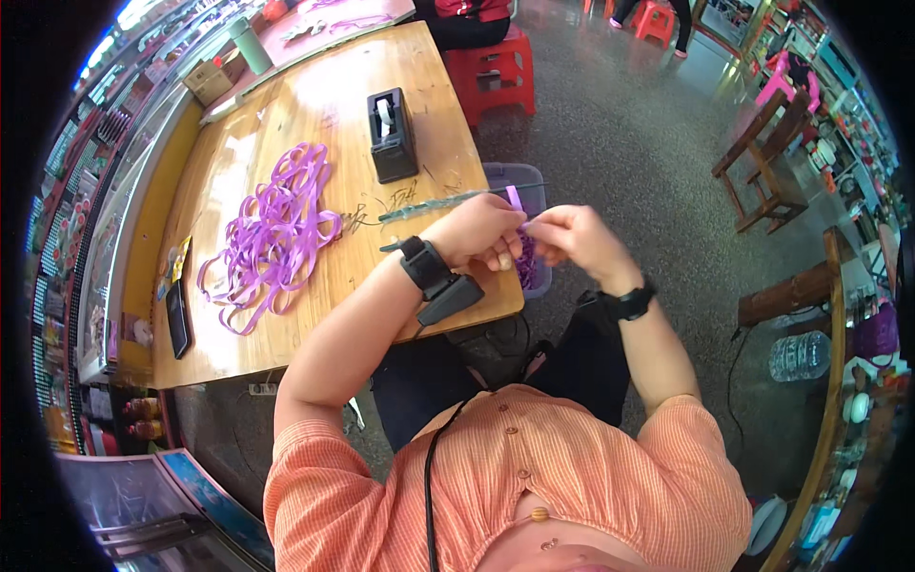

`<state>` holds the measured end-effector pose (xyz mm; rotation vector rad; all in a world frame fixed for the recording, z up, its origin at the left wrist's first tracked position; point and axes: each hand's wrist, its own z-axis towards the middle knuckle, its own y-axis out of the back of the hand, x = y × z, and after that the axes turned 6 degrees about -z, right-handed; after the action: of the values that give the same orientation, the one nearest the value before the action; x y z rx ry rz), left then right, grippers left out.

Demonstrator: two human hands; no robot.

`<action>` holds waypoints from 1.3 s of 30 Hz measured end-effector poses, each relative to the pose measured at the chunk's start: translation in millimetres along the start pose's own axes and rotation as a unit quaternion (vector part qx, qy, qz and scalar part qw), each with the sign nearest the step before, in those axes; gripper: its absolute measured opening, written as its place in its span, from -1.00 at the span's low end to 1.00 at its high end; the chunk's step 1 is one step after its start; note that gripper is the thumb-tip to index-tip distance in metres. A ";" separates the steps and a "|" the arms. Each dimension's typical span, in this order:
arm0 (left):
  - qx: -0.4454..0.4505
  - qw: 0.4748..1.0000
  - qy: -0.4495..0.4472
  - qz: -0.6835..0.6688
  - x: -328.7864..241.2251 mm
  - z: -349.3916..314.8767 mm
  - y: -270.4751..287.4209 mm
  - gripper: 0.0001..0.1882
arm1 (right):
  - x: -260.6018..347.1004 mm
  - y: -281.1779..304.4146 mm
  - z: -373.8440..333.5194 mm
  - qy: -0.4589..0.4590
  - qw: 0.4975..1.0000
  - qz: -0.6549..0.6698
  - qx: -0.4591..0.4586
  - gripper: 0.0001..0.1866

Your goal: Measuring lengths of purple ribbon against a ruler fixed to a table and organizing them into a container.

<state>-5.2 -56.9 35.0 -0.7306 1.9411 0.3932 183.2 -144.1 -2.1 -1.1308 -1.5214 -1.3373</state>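
Note:
Over the table's right edge, my left hand point(479, 232) is closed with fingers curled, gripping a purple ribbon point(515, 198) whose loop stands up beside the knuckles. Close to its right, my right hand point(579, 240) pinches the same ribbon between thumb and fingers. A thin green strip point(429, 205) runs from the tabletop along the far side of my left hand; whether that hand touches it cannot be told. Under both hands stands a translucent purple bin point(540, 179), partly hidden, with purple pieces inside. A loose heap of purple ribbon point(276, 234) lies on the table.
A black tape dispenser point(392, 143) stands on the wooden table point(315, 105). A black phone-like object point(178, 317) lies by its left edge, and a green bottle point(250, 48) stands farther back. Red stools point(491, 76) and a wooden chair point(767, 157) stand on the floor.

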 end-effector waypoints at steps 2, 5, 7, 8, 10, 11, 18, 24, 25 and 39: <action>-0.002 1.000 -0.002 -0.006 -1.9 -0.2 -2.6 -0.69 | 20.3 23.7 6.9 0.015 1.000 0.012 -0.003 -0.73; 0.013 1.000 -0.014 -0.020 -0.6 4.3 -4.5 -0.75 | 63.7 25.2 37.8 0.057 0.998 -0.018 -0.016 -0.78; 0.009 0.999 -0.037 -0.010 5.5 3.6 -1.3 -0.76 | 92.5 7.1 67.9 0.088 0.994 -0.055 0.024 -0.78; 0.010 0.998 -0.059 0.002 6.1 3.5 -3.6 -0.77 | 95.4 0.3 92.7 0.123 0.985 -0.094 0.070 -0.76; -0.012 0.999 -0.048 -0.010 14.9 3.9 0.7 -0.77 | 109.4 -32.0 126.8 0.143 0.983 -0.108 0.048 -0.72; -0.004 0.999 -0.053 -0.013 11.6 2.2 -2.9 -0.76 | 111.4 -38.3 147.4 0.125 0.982 -0.132 0.049 -0.68; 0.017 0.998 -0.062 0.015 12.6 8.0 -3.2 -0.76 | 133.6 -67.2 200.9 0.004 0.990 -0.124 0.063 -0.71; 0.021 0.997 -0.071 -0.017 14.4 7.0 -2.5 -0.70 | 127.1 -79.5 209.3 -0.077 0.995 0.000 0.071 -0.83; 0.012 0.997 -0.072 -0.024 15.4 4.1 -1.3 -0.69 | 129.5 -83.7 207.5 -0.083 0.993 0.035 0.070 -0.85; 0.017 0.995 -0.094 -0.010 17.8 2.6 -2.2 -0.75 | 119.8 -75.9 145.4 -0.046 0.985 0.079 0.145 -0.81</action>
<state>-8.0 -62.9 18.2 -0.6658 1.7589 0.4009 75.5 10.9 73.0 -1.1124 -1.5961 -0.9340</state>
